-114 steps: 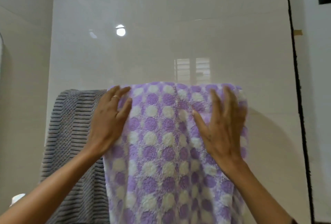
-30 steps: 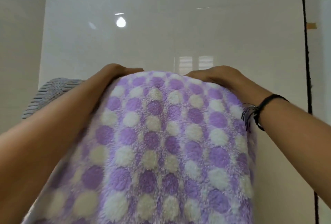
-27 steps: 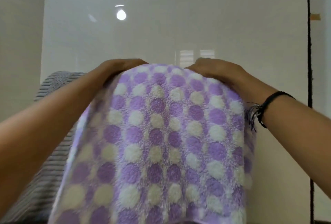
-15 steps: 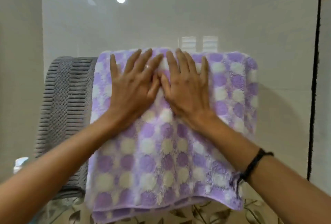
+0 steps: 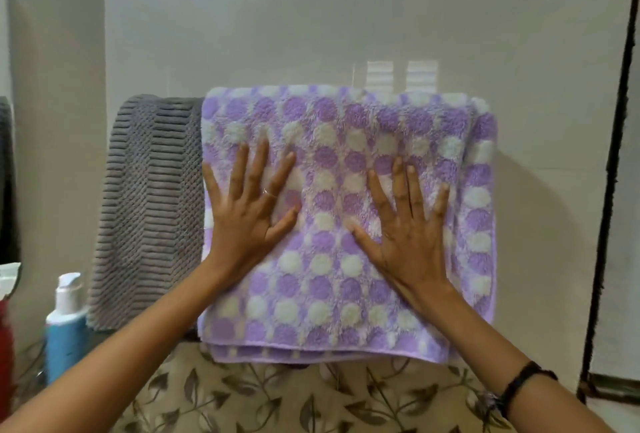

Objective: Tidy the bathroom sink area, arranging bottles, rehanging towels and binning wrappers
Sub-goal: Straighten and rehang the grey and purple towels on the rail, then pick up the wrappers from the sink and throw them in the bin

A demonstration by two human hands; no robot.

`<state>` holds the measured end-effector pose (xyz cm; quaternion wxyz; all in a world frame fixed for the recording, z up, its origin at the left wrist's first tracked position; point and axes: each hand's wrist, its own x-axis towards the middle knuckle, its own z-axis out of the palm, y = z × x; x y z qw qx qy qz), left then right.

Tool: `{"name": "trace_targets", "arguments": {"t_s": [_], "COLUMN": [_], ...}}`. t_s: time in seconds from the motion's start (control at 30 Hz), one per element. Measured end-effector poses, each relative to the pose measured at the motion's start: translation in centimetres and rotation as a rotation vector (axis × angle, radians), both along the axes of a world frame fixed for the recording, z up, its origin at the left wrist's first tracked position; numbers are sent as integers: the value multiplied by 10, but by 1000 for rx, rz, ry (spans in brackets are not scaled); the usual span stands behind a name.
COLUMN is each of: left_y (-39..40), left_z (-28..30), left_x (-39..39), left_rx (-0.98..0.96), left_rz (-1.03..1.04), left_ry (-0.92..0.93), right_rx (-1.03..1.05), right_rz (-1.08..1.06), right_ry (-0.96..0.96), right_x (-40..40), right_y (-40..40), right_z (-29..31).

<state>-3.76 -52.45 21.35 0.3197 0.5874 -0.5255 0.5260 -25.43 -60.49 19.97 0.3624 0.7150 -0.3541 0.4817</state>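
Note:
A purple towel with white dots (image 5: 346,142) hangs folded against the pale tiled wall, its lower hem doubled. My left hand (image 5: 249,207) lies flat on its left half with fingers spread. My right hand (image 5: 405,225) lies flat on its right half, fingers also spread. Neither hand grips the cloth. A grey ribbed towel (image 5: 149,204) hangs right beside it on the left, touching its edge.
A blue bottle with a white pump cap (image 5: 65,325) stands at the lower left below the grey towel, with a red container (image 5: 5,346) at the frame edge. Leaf-patterned beige fabric (image 5: 277,398) lies below the towels. A black vertical strip (image 5: 609,173) runs down the right.
My hands came off the towel's top edge onto its front, first close together at the middle, then slid apart and downward. The view dropped, showing the bottle.

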Motion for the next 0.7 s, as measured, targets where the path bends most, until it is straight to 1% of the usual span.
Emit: {"name": "trace_targets", "arguments": {"t_s": [0.07, 0.13, 0.23, 0.3, 0.37, 0.47, 0.53, 0.6, 0.7], "left_y": [11, 22, 38, 47, 58, 75, 89, 103, 128], "left_z": [-28, -58, -98, -116, -127, -140, -145, -150, -155], "left_x": [2, 3, 2, -1, -6, -16, -21, -26, -43], "left_rx": [68, 135, 240, 309, 355, 423, 510, 561, 481], "left_rz": [-34, -101, -118, -91, -58, -15, 23, 46, 97], "left_ry": [64, 140, 271, 388, 495, 539, 576, 627, 685], "right_rx": [83, 134, 131, 112, 118, 189, 246, 269, 264], "right_rz": [45, 153, 287, 283, 221, 149, 165, 239, 471], "right_ry": [-24, -27, 113, 234, 310, 348, 361, 374, 361], "right_x": [-2, 0, 12, 22, 28, 29, 29, 29, 28], "right_y": [12, 25, 47, 56, 58, 61, 68, 76, 91], "right_z": [-13, -24, -46, -64, -75, -81, -85, -90, -96]}}
